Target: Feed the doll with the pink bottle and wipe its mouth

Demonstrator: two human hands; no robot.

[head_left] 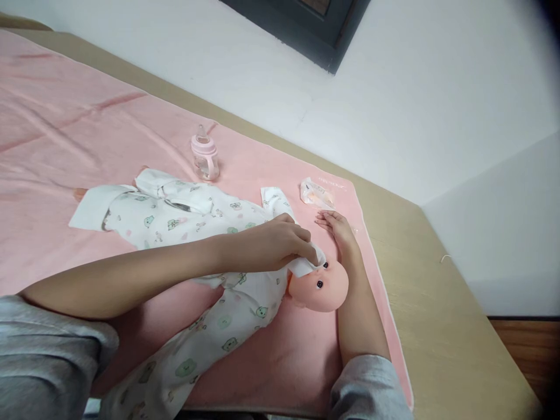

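A baby doll (332,286) in white animal-print clothes (196,210) lies on the pink blanket (48,262), bald head to the right and feet to the left. My left hand (286,242) is closed on a small white cloth (301,267), pressed against the lower part of the doll's face. One of the doll's eyes is close to the cloth; its mouth is hidden. My right hand (335,228) rests on the blanket beyond the head, fingers stretched out and holding nothing, with the forearm passing along the crown. Just past those fingertips is a clear plastic packet (315,195).
A pink-topped baby bottle (205,157) with a handle stands upright near the doll's legs. The blanket covers much of a wooden table (406,251), whose far edge meets a white wall (394,99). A dark frame (324,35) is set in the wall.
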